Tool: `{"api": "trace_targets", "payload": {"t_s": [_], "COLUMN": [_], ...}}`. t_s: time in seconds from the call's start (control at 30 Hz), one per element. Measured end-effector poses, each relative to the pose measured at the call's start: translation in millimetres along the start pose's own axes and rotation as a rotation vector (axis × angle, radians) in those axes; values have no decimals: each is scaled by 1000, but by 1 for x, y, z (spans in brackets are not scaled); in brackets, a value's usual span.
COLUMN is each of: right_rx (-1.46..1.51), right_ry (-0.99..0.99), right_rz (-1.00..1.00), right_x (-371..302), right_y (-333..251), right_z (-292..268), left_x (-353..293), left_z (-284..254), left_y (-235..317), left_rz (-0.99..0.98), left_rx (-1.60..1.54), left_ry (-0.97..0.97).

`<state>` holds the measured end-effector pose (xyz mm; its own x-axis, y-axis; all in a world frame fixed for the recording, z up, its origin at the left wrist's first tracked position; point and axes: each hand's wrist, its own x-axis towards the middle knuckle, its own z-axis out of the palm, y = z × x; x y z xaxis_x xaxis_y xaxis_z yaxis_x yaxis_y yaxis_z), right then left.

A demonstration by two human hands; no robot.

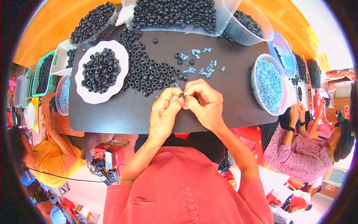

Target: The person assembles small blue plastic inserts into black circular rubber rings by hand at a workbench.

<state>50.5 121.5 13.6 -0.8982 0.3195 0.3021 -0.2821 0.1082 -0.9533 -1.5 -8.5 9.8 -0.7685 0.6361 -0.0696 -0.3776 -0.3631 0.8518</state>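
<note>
My left hand (164, 112) and my right hand (204, 102) meet over the near part of a black work board (112, 112). Their fingertips pinch one small black ring-shaped piece (182, 96) between them. Just beyond the hands lies a loose heap of black rings (147, 71). To its right, several small silvery springs (203, 69) are scattered on the board. A white dish (89, 95) at the left holds more black rings.
A clear bowl of silvery springs (269, 84) sits at the right edge. Clear tubs of black rings (175, 15) line the far side, with green and white baskets (44, 72) at the left. Other people sit at lower left (52, 158) and right (302, 155).
</note>
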Motion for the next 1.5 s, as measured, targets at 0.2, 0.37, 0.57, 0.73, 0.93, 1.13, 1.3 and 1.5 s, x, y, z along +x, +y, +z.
{"api": "trace_targets", "payload": {"t_s": [0.2,0.37,0.57,0.73,0.93,1.13,1.3,1.5], "right_rx": [-134,-515,-945,-1012,-910,-880,-1040,-963], "right_ry": [-38,-115,-466,-479,-478,-389,-432,-358], "right_rz": [88,-91,-280,-302,-241,-242,-336,-244], "right_x": [18,84,122,124,129,130,130,129], "right_y": [-14,-13,14,13,18,24,20,12], "right_z": [-2,2,8,14,10,8,12,7], "left_x": [1,-2,-2,-3,-1,0,-1,1], "left_z": [2,1,-2,-2,-2,0,0,-3], "left_y": [2,3,-2,-3,-2,2,1,-3], "left_rz": [-9,-29,-32,-49,-24,-17,4,15], "left_rx": [26,81,37,-25,-42,45,67,23], "left_ry": [-23,-53,-81,-70,-74,-66,-58,-56]}}
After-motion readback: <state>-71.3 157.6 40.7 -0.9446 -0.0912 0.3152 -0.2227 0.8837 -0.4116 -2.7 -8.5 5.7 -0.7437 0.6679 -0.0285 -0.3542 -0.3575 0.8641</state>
